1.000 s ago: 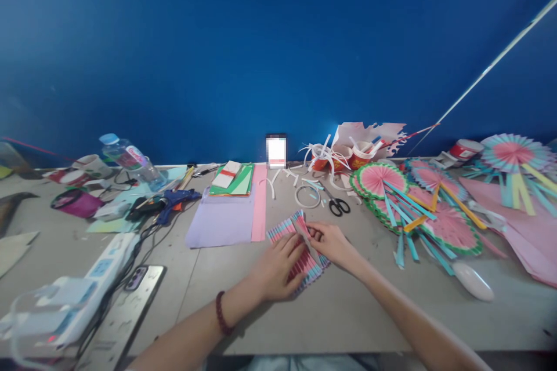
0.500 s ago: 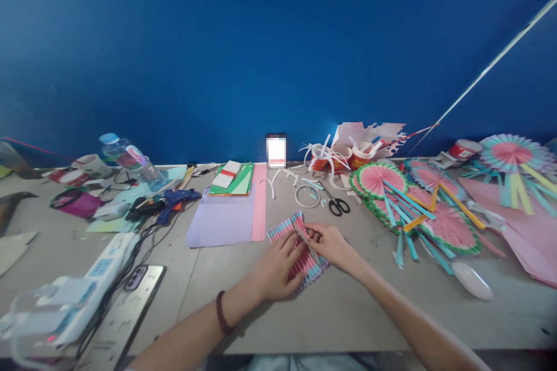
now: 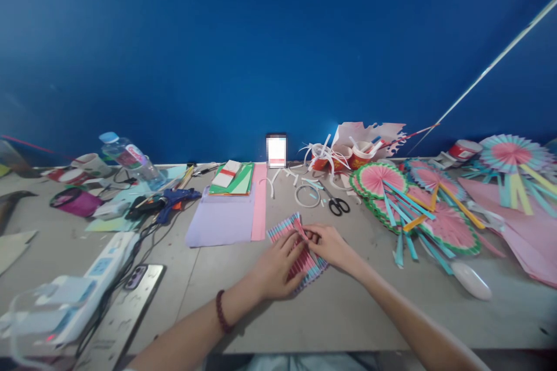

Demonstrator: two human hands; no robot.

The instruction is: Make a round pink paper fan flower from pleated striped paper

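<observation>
A pleated paper (image 3: pixel 310 268), pink in the middle with blue and purple striped edges, lies on the table in front of me. My left hand (image 3: pixel 281 266), with a dark red bead bracelet on its wrist, rests over it. Its fingers and thumb bend around the folds and hold the paper against the tabletop. From the right, my right hand (image 3: pixel 328 243) pinches a raised pink fold at the upper part of the paper. The fingertips of both hands meet there and partly hide the fold.
Black-handled scissors (image 3: pixel 339 206) and a tape ring (image 3: pixel 307 196) lie beyond my hands. Finished paper fans (image 3: pixel 378 179) pile up at right, near a white mouse-like object (image 3: pixel 472 280). Left are purple sheets (image 3: pixel 221 223), a blue glue gun (image 3: pixel 174 200), a power strip (image 3: pixel 102 269) and a phone (image 3: pixel 126 313).
The pink fold between my fingertips has tipped slightly, and my right fingers have shifted a little to the left. My left hand stays in place on the paper.
</observation>
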